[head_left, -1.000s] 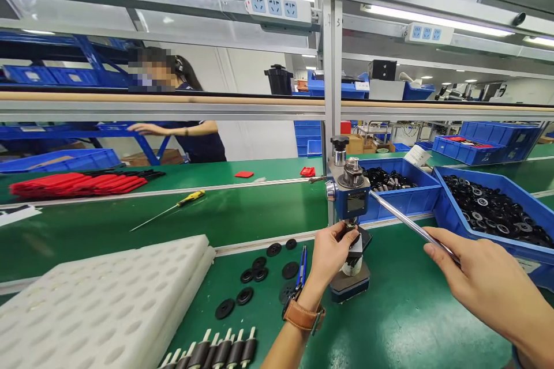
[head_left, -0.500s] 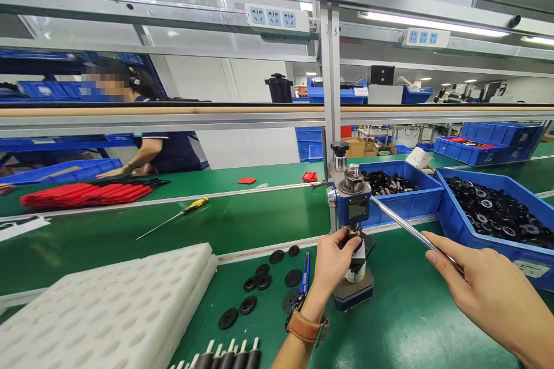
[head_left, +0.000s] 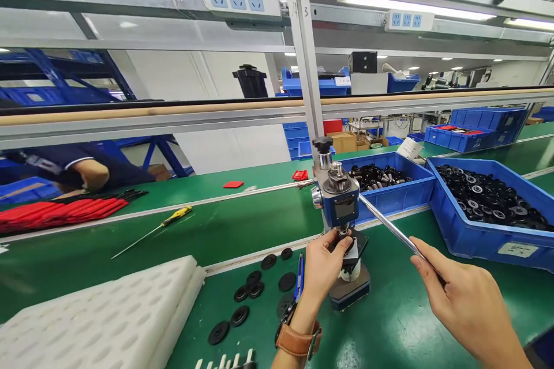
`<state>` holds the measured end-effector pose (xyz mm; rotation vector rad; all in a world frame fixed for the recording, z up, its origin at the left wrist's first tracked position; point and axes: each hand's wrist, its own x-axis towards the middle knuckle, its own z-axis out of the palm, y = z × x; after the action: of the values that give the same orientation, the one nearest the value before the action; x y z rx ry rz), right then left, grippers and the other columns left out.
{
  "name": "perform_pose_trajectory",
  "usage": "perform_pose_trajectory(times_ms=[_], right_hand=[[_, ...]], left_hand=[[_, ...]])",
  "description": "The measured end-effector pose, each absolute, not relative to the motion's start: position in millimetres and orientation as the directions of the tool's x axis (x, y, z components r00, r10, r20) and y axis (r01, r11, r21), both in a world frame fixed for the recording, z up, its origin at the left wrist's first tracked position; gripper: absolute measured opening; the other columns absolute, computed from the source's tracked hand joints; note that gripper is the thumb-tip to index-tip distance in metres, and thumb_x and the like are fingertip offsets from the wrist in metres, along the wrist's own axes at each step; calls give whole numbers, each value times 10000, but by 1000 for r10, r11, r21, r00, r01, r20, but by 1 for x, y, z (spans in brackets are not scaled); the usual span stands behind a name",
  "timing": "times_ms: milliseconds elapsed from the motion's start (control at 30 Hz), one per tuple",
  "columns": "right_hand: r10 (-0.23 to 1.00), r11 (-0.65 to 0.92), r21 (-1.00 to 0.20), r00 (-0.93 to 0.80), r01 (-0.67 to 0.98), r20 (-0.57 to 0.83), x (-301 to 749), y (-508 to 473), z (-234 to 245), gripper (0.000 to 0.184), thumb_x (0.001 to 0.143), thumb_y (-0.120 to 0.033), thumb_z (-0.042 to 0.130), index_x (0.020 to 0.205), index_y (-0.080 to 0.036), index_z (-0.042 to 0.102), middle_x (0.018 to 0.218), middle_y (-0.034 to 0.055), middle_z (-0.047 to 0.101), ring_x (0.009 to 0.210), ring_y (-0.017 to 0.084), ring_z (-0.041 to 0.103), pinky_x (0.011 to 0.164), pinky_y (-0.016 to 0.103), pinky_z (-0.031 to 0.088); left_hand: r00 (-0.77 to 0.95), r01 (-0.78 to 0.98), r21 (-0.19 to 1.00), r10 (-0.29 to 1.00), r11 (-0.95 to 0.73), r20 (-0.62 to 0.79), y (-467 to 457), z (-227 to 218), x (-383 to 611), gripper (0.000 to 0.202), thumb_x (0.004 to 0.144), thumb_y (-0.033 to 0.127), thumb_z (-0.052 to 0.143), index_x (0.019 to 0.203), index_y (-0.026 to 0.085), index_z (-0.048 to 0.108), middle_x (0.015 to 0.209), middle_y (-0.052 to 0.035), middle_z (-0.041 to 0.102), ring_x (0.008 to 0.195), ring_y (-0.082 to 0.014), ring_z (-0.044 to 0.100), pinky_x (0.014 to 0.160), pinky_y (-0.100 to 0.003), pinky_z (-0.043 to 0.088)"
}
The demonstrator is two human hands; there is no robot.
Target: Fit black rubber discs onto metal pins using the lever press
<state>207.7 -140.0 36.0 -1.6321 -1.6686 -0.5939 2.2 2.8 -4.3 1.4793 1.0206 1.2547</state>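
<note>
In the head view a small bench press (head_left: 341, 204) with a dark blue body and black base stands on the green bench. My right hand (head_left: 461, 291) is wrapped round the outer end of its silver lever (head_left: 385, 220), which slopes down to the right. My left hand (head_left: 321, 265), with a brown watch strap at the wrist, pinches a small black part (head_left: 345, 242) right under the press ram; fingers hide most of it. Beside that wrist lies a blue-handled tool (head_left: 299, 277), partly covered. Several black discs (head_left: 255, 289) are scattered to the left.
Blue bins (head_left: 493, 236) of black parts stand at the right and behind the press. A white foam tray (head_left: 108, 311) fills the lower left. Farther back lie a yellow-handled screwdriver (head_left: 175, 216) and red pieces (head_left: 64, 210). A person's arm (head_left: 93, 173) shows across the bench.
My view has tilted and swung slightly, so most things sit further left. Both hands keep their holds on the lever and the black part. The person opposite has leaned lower, to the left.
</note>
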Motion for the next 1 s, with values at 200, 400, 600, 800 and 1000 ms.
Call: perform_pose_trajectory(times_ms=[200,400,600,800,1000], right_hand=[[761,101,-181,41,978,647,210,-142,40,487,1060,-507,345,1235,-251,720,452,-47,581,349,153,509,423,285,268],[655,12,-149,105,989,748,203,-142,37,528,1060,-522,331,1085,-233,771,513,-22,648,358,155,545,411,284,283],[579,69,-157,89,985,811,199,-137,24,478,1064,-471,401,1062,-185,783,533,-23,658,364,113,522,418,275,294],[636,103,-204,94,973,766,203,-136,21,495,1065,-488,381,1111,-183,769,536,-12,656,363,116,511,426,266,296],[665,24,-167,108,986,739,203,-137,22,508,1055,-526,367,1081,-218,770,485,-25,606,355,142,503,437,281,283]], left_hand=[[133,62,966,961,-251,241,3,-4,1,282,755,333,729,958,156,813,970,-85,815,902,-257,723,784,-309,530],[135,46,972,965,-232,224,0,-1,1,311,762,329,725,999,146,808,1021,-93,812,940,-261,724,802,-308,533],[135,69,972,968,-223,212,-1,0,1,307,771,338,717,1000,157,810,1035,-87,810,960,-265,722,812,-313,531],[131,56,976,971,-209,200,0,-1,1,302,755,315,726,996,154,811,1014,-80,811,941,-255,721,813,-308,528],[138,45,973,966,-227,219,-1,1,2,276,758,313,722,968,157,811,975,-78,813,908,-253,721,783,-305,524]])
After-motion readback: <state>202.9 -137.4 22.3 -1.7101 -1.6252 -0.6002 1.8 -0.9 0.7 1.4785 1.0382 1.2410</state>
